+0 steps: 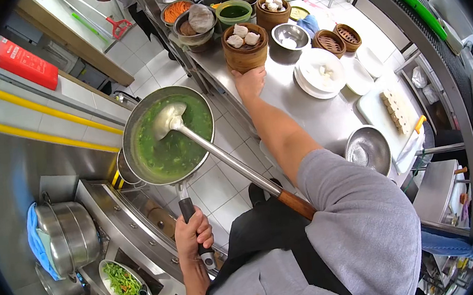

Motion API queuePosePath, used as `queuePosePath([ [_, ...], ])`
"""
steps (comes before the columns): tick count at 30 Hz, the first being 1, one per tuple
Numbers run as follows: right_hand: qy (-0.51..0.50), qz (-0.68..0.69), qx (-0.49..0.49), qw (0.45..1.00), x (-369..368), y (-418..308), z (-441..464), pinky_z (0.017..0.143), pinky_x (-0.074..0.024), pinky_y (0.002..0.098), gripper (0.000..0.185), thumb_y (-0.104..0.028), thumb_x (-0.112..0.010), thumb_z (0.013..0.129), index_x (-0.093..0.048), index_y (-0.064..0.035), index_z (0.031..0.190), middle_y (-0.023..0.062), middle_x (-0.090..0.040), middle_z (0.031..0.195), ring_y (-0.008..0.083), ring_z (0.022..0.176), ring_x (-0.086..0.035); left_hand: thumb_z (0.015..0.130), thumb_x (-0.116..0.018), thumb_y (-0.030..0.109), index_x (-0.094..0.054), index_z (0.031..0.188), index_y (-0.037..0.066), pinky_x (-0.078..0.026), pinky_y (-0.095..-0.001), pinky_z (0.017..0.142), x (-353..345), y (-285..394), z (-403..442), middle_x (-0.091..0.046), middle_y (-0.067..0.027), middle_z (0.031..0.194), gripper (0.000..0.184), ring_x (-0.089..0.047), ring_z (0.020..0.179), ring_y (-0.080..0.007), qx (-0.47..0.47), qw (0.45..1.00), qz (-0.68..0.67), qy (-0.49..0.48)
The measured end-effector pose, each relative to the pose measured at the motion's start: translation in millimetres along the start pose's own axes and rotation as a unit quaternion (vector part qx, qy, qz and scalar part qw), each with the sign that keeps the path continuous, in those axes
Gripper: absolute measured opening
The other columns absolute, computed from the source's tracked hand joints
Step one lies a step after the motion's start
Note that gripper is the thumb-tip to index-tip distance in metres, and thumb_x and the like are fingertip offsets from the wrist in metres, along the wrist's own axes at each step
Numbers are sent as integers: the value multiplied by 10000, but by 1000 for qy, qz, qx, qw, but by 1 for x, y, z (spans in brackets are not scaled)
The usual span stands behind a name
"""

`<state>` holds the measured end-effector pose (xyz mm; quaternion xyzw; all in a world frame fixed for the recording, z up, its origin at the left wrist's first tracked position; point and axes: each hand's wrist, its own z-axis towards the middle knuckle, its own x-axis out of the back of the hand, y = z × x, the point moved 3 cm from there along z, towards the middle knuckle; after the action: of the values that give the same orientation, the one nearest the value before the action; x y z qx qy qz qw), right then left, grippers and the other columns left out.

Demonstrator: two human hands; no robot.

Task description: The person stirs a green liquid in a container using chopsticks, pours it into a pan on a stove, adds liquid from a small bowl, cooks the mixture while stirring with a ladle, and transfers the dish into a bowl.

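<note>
My left hand (194,231) is wrapped round the black handle of a deep pan (127,141), held up over the floor. Green soup (160,155) with leafy bits fills much of the pan. A long metal ladle (220,153) lies with its bowl in the pan, its wooden handle end resting against my body near the right upper arm. My right hand (251,82) reaches to the steel table and grips the near side of a bamboo steamer (246,56). Several white dumplings (241,32) sit in that steamer; some of my right fingers are hidden.
On the table (282,94) stand a metal bowl (290,36), stacked white plates (322,91), more bamboo steamers (329,43), a colander (367,149) and a white cutting board (377,105). At left are the stove (124,223), pots (68,237) and a dish of greens (126,286).
</note>
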<state>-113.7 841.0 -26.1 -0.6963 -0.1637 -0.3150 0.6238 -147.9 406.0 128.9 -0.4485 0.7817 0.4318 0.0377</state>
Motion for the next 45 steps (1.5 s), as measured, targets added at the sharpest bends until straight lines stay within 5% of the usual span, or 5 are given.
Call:
queuePosePath([
  [10,22,0,-13,1000,-4,-1,0,1138,-318,431,1140,-468,-819,722,-170,144,1431,230,-394,1402,345,1326,-416,970,-578,161,-450,896,78,-328,-232,316,3,6,7,-367,19,580,169,-368,384,-62,0,1000,-4,-15],
  [12,-54,58,-35,996,8,-3,3,1132,-321,438,1168,-461,-862,661,-198,116,1430,235,-395,1408,353,1332,-401,971,-577,161,-449,894,78,-329,-232,316,4,6,9,-366,20,581,171,-369,386,-61,2,1000,-4,-19],
  [18,-52,70,37,995,23,10,22,1080,-348,470,1121,-375,-920,573,-286,6,1415,178,-432,1405,368,1278,-443,972,-578,163,-455,903,76,-338,-232,321,8,7,12,-364,22,582,166,-373,391,-61,-2,1000,-8,-23],
  [25,44,27,83,995,-1,17,5,967,-444,456,785,-321,-895,624,-456,-5,1193,168,-563,1220,359,1163,-535,972,-583,169,-456,918,88,-337,-241,316,7,2,13,-365,19,582,160,-372,384,-65,3,1000,-15,-12],
  [45,37,-13,-24,999,-49,-32,-5,942,-462,420,837,-438,-867,655,-400,-6,1199,154,-540,1152,321,1097,-565,961,-593,160,-449,894,82,-341,-247,320,-1,2,14,-375,10,575,177,-382,381,-73,11,1000,2,3],
])
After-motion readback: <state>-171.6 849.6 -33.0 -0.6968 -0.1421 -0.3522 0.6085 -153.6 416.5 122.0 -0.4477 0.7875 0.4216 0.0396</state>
